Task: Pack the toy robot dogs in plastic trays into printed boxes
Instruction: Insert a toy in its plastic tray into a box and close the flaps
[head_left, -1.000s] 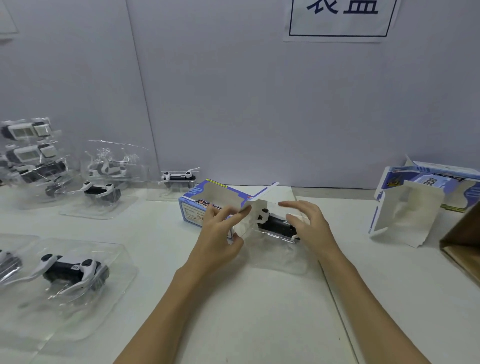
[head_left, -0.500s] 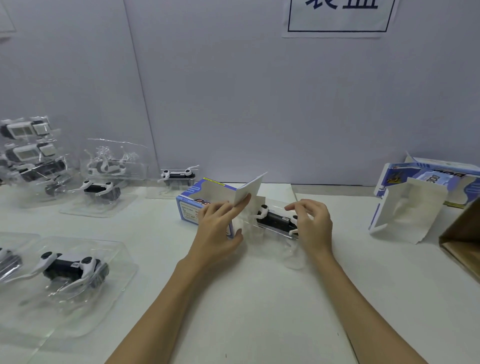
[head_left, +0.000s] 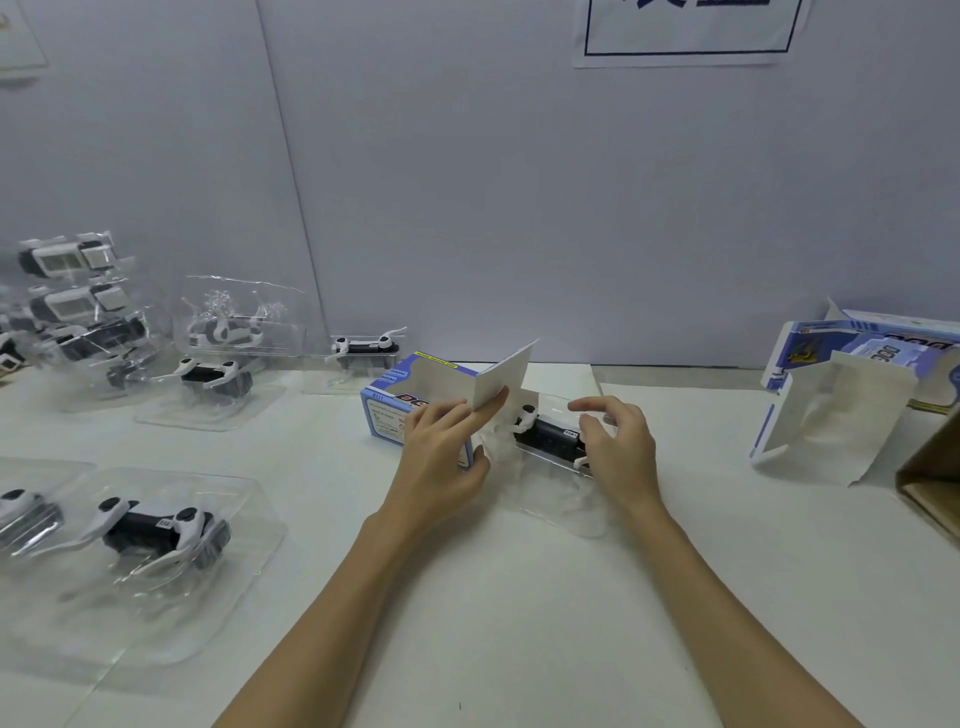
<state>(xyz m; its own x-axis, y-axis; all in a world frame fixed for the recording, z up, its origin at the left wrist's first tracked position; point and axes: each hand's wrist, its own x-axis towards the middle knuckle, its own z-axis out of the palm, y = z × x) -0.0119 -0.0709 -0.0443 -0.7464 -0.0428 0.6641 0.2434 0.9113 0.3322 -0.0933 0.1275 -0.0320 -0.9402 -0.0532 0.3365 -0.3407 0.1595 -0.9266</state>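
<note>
centre frame, on the bench: left hand pinches the box flap, fingers closed on it. right hand grips the tray end, dog half outside box. tray looks thin, light, springy; hold its rim, not the dog's legs.

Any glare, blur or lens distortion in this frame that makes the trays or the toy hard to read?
Head view: even, soft light, faint shadows; wide-angle bending curves the wall seam; clear trays show pale glints and vague edges; the tray stack at far left is smeared; the toy between the left hand and right hand is slightly soft.
</note>
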